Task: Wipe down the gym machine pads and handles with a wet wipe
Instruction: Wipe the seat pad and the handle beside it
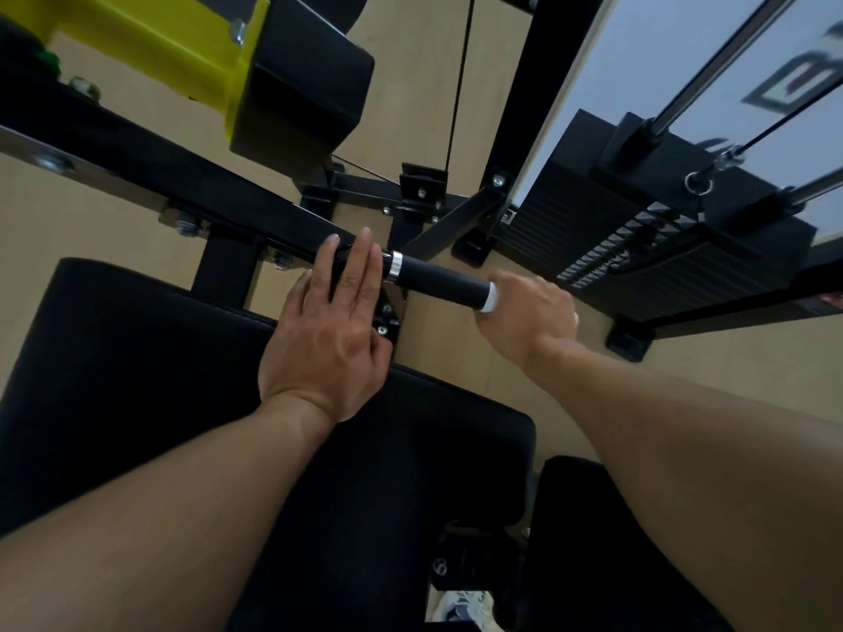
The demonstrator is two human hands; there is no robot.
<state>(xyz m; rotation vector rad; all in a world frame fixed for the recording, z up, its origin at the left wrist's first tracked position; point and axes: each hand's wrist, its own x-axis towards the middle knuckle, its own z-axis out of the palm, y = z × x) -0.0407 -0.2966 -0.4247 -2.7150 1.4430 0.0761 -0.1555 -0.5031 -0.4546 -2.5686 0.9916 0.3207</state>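
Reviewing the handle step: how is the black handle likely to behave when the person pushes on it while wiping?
The black handle looks rigid: it continues a bolted steel frame, so it probably won't flex or roll. Its matte sleeve seems grippy rather than slippery. With the left hand flat at its base and the right hand curled at its tip, it likely stays put.

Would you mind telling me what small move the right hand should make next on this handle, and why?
Probably slide the right hand back along the black grip toward the silver ring. It is closed round the grip's outer end, with something white, likely the wipe, showing there, while the grip's length lies bare. The left hand rests flat on the bar, steadying it.
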